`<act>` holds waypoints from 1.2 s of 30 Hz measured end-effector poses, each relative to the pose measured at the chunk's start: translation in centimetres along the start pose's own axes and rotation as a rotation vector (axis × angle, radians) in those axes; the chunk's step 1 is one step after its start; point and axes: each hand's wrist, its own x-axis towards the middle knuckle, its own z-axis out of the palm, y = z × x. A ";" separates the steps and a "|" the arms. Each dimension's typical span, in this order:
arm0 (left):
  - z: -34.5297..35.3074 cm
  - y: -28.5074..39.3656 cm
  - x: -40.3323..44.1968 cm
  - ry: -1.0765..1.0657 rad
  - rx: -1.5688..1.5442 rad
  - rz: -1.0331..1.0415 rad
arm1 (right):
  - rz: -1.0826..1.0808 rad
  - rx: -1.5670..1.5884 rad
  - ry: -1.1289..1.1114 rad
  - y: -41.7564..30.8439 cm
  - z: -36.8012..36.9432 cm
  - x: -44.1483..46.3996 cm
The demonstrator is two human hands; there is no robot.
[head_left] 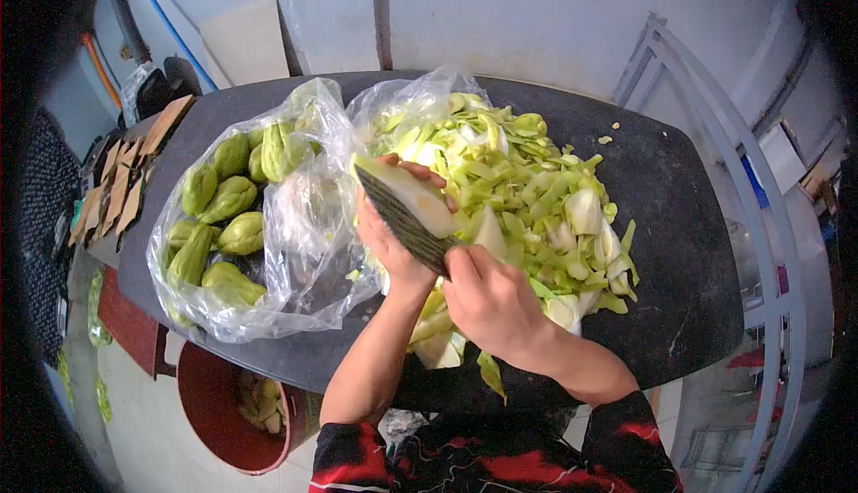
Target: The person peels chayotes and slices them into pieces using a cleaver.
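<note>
Over the middle of the dark table, my left hand is wrapped round a pale, peeled chayote piece from below and behind. My right hand grips the end of a knife with a broad, dark, ridged blade, which lies across the near side of the piece and hides part of it. Behind and to the right spreads a big heap of green peels and pale pieces. A clear plastic bag on the left holds several whole green chayotes.
Below the dark table's left front edge stands a red bin with pale scraps inside. Cardboard pieces lie at the left. A grey metal rail rises at the right, and a pale wall stands behind.
</note>
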 end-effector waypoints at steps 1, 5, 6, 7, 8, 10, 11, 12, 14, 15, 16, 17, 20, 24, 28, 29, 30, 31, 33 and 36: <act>0.2 0.1 0.0 0.000 0.000 0.000 | 0.000 0.000 0.000 0.0 -0.1 0.0; 0.9 0.4 0.1 -0.092 0.279 0.066 | 0.123 0.103 0.010 0.6 -0.4 0.2; 1.0 0.4 0.2 -0.105 0.355 0.076 | 0.133 0.152 0.063 0.8 -0.5 0.3; 1.0 0.4 0.2 -0.118 0.430 0.085 | 0.134 0.153 0.063 0.9 -0.5 0.5; 1.0 0.5 0.3 -0.129 0.456 0.104 | 0.152 0.212 0.072 1.0 -0.7 0.7; 0.7 0.5 0.4 -0.135 0.478 0.100 | 0.171 0.273 0.081 1.2 -1.0 1.0; 0.5 0.5 0.4 -0.141 0.499 0.098 | 0.183 0.325 0.058 1.5 -1.3 1.1; 0.2 0.6 0.5 -0.141 0.500 0.098 | 0.194 0.376 0.035 1.8 -1.7 1.3; -0.6 0.8 0.6 -0.196 0.557 0.076 | 0.287 0.437 -0.043 1.9 -3.0 1.8; -1.0 0.7 0.7 -0.196 0.557 0.073 | 0.379 0.496 -0.122 2.1 -3.5 2.0; -1.4 0.6 0.8 -0.189 0.634 0.110 | 0.316 0.519 -0.052 2.9 -3.1 1.9; -1.5 0.6 0.9 -0.186 0.672 0.128 | 0.317 0.519 -0.051 3.5 -3.1 1.8; -1.5 0.8 1.1 -0.221 0.747 0.174 | 0.342 0.540 -0.095 4.1 -3.6 2.0; -1.2 1.0 1.7 -0.104 0.753 0.124 | 0.380 0.636 -0.103 4.4 -4.3 1.9; -1.0 2.2 2.8 0.141 -0.192 -0.428 | 0.576 0.952 -0.066 5.0 -5.4 1.8; -2.1 2.1 3.0 0.079 -0.306 -0.444 | 0.574 0.980 -0.047 5.5 -5.1 1.8; -2.1 2.3 3.1 0.077 -0.303 -0.437 | 0.595 1.031 -0.074 6.0 -4.7 1.8; -2.0 2.3 3.1 0.036 -0.311 -0.443 | 0.591 1.032 -0.076 6.5 -4.1 1.6; -1.8 2.3 3.0 0.000 -0.320 -0.448 | 0.571 1.011 -0.180 7.3 -3.1 1.2; -0.9 2.5 2.8 0.056 -0.223 -0.363 | 0.578 1.035 -0.197 7.4 -2.8 1.3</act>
